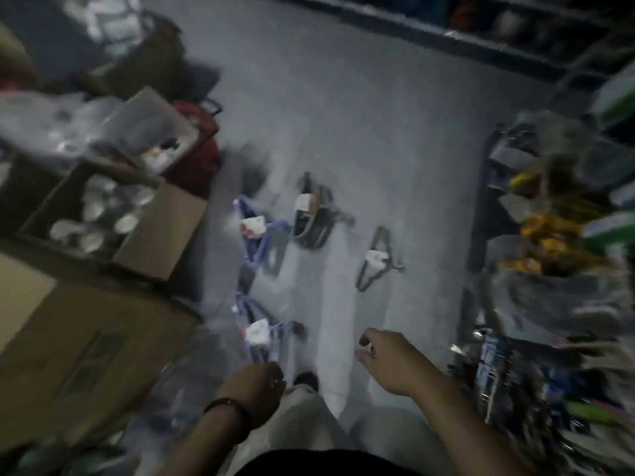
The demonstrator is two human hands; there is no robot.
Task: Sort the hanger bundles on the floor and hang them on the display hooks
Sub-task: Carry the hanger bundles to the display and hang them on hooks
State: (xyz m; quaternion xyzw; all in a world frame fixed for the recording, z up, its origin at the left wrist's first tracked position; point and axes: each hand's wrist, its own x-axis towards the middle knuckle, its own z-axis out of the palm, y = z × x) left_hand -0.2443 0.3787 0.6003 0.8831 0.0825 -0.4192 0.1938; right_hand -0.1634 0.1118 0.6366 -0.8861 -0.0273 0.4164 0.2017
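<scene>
Several hanger bundles with white labels lie on the grey floor. A blue bundle (260, 333) lies nearest, just ahead of my left hand (256, 386). A second blue bundle (259, 235) lies farther on. A dark grey bundle (312, 214) lies beyond it, and a smaller grey bundle (374, 264) is to the right. My left hand hangs with fingers loosely curled and holds nothing. My right hand (388, 359) reaches forward over the floor, fingers relaxed and empty. The picture is blurred.
Open cardboard boxes (144, 235) with white items and a flat carton (79, 355) crowd the left side. A display rack (536, 235) with hanging packets fills the right. A dark shelf edge (446, 32) runs along the far side. My foot (305, 379) is below.
</scene>
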